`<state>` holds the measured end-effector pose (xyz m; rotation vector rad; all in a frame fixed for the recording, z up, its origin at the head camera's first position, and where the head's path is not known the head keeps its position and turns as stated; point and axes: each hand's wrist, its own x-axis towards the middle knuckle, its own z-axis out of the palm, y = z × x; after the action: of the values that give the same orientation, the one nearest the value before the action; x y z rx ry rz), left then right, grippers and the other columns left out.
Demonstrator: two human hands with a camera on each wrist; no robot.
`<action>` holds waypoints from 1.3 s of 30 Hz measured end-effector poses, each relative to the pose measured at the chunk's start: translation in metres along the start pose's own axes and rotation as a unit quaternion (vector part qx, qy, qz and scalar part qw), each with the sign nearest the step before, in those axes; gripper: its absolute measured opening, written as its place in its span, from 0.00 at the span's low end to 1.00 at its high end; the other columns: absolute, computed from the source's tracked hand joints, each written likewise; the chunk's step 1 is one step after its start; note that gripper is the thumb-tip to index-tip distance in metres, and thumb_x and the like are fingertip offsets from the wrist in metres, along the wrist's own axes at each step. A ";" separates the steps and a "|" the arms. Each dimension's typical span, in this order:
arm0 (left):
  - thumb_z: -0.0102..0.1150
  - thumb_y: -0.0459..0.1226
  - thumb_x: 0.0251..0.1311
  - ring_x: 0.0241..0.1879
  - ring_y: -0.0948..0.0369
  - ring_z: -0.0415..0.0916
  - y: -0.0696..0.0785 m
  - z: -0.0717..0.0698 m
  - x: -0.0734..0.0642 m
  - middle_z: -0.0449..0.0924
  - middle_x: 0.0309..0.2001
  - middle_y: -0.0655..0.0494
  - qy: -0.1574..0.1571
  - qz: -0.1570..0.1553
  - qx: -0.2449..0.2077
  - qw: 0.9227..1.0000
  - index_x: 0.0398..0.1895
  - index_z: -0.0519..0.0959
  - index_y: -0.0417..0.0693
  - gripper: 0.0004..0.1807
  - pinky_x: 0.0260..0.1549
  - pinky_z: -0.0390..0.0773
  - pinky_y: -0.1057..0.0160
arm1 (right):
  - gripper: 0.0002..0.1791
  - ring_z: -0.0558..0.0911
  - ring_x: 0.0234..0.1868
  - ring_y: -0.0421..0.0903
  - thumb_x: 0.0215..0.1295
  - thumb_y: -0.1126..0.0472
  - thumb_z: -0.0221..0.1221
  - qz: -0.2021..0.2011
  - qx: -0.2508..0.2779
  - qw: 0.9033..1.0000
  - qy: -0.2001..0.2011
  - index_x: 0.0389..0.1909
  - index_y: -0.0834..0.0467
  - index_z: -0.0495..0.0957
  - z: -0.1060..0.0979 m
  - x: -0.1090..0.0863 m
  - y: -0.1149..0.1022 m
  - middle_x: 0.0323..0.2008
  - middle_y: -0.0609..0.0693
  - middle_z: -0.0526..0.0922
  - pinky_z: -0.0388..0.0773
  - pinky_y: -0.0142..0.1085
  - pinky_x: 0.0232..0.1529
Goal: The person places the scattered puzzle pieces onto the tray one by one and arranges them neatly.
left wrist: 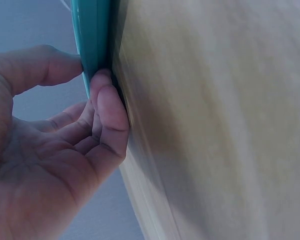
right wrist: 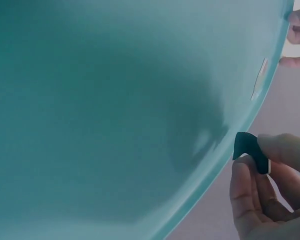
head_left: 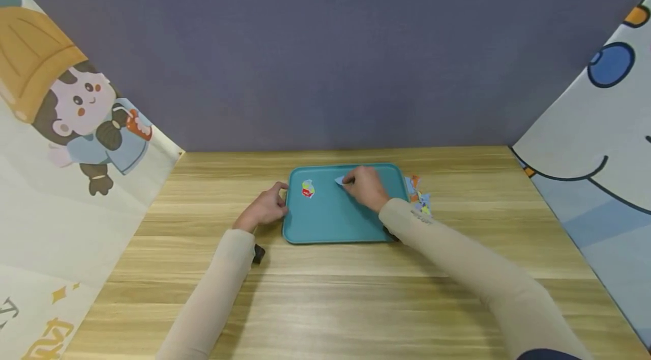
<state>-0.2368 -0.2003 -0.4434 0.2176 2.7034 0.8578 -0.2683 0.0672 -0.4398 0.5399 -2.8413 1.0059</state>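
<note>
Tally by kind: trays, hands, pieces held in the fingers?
Teal rectangular plastic tray: 1
Bare left hand and right hand: 2
Small flat light-blue piece, held: 1
Total: 4
Overlapping multicoloured flat pieces beside the tray: uncountable

Puzzle pieces (head_left: 424, 202) just right of tray (head_left: 325, 221)

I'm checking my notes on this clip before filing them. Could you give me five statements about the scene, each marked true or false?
1. The left hand touches the left edge of the tray. True.
2. The right hand is bare of any object. False: it pinches a small piece.
3. A red-and-yellow printed patch lies in the tray. True.
4. The loose pieces lie left of the tray. False: they lie to its right.
5. The tray is teal. True.
</note>
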 end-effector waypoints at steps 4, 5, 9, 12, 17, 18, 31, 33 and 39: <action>0.53 0.33 0.48 0.29 0.59 0.71 0.001 0.000 0.000 0.73 0.32 0.51 0.001 0.002 -0.003 1.000 0.59 0.55 0.46 0.33 0.26 0.71 0.62 | 0.08 0.76 0.29 0.40 0.48 0.61 0.62 0.006 -0.015 1.000 -0.016 0.31 0.56 0.82 0.010 0.005 -0.007 0.29 0.46 0.80 0.72 0.32 0.28; 0.53 0.33 0.48 0.29 0.59 0.71 0.001 0.000 0.000 0.73 0.32 0.51 0.001 0.003 -0.004 1.000 0.59 0.55 0.46 0.32 0.26 0.71 0.62 | 0.07 0.76 0.29 0.40 0.48 0.61 0.62 0.008 -0.020 1.000 -0.020 0.31 0.56 0.82 0.012 0.006 -0.009 0.29 0.46 0.79 0.72 0.32 0.28; 0.53 0.33 0.48 0.28 0.59 0.71 0.001 0.000 0.000 0.73 0.32 0.51 0.003 0.003 -0.003 1.000 0.59 0.55 0.46 0.32 0.26 0.70 0.62 | 0.07 0.76 0.30 0.41 0.47 0.61 0.63 0.019 -0.039 0.998 -0.036 0.29 0.55 0.82 0.020 0.010 -0.016 0.28 0.45 0.80 0.72 0.33 0.29; 0.53 0.32 0.48 0.28 0.59 0.70 0.002 -0.001 0.000 0.73 0.32 0.51 0.003 0.001 0.001 1.000 0.59 0.55 0.46 0.32 0.27 0.70 0.63 | 0.07 0.76 0.32 0.42 0.46 0.61 0.63 0.031 -0.049 0.997 -0.049 0.30 0.55 0.82 0.024 0.013 -0.022 0.29 0.46 0.80 0.72 0.34 0.31; 0.53 0.32 0.48 0.28 0.59 0.70 0.003 -0.001 0.000 0.73 0.32 0.51 0.003 -0.002 0.002 1.000 0.59 0.55 0.46 0.33 0.27 0.70 0.63 | 0.09 0.77 0.36 0.44 0.44 0.63 0.63 0.041 -0.051 0.996 -0.053 0.30 0.55 0.83 0.030 0.016 -0.028 0.31 0.47 0.81 0.72 0.35 0.35; 0.53 0.32 0.48 0.28 0.58 0.70 0.003 -0.001 -0.001 0.73 0.32 0.51 0.001 -0.002 0.002 1.000 0.59 0.55 0.46 0.33 0.27 0.70 0.62 | 0.09 0.77 0.37 0.45 0.44 0.63 0.63 0.041 -0.052 0.997 -0.051 0.30 0.55 0.83 0.032 0.017 -0.028 0.31 0.47 0.81 0.72 0.35 0.35; 0.53 0.32 0.47 0.28 0.59 0.70 0.002 -0.001 -0.001 0.73 0.31 0.51 0.002 0.005 0.003 1.000 0.58 0.55 0.45 0.33 0.26 0.70 0.63 | 0.10 0.77 0.36 0.45 0.41 0.63 0.64 0.031 -0.071 0.996 -0.053 0.29 0.56 0.82 0.040 0.020 -0.033 0.30 0.46 0.81 0.72 0.35 0.37; 0.53 0.32 0.47 0.28 0.59 0.70 0.002 0.000 0.000 0.73 0.31 0.51 0.001 0.005 0.003 1.000 0.58 0.55 0.45 0.33 0.26 0.70 0.63 | 0.09 0.77 0.36 0.45 0.41 0.63 0.64 0.032 -0.076 0.995 -0.056 0.29 0.56 0.82 0.039 0.020 -0.034 0.30 0.46 0.81 0.72 0.35 0.37; 0.54 0.32 0.46 0.28 0.59 0.71 0.003 0.000 0.000 0.74 0.32 0.51 0.002 0.001 0.005 1.000 0.58 0.55 0.46 0.33 0.26 0.71 0.63 | 0.09 0.76 0.33 0.44 0.42 0.63 0.63 0.030 -0.070 0.995 -0.064 0.29 0.57 0.81 0.034 0.019 -0.032 0.29 0.47 0.80 0.72 0.35 0.33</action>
<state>-0.2368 -0.1981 -0.4421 0.2212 2.7115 0.8455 -0.2734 0.0177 -0.4437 0.5251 -3.0286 0.7992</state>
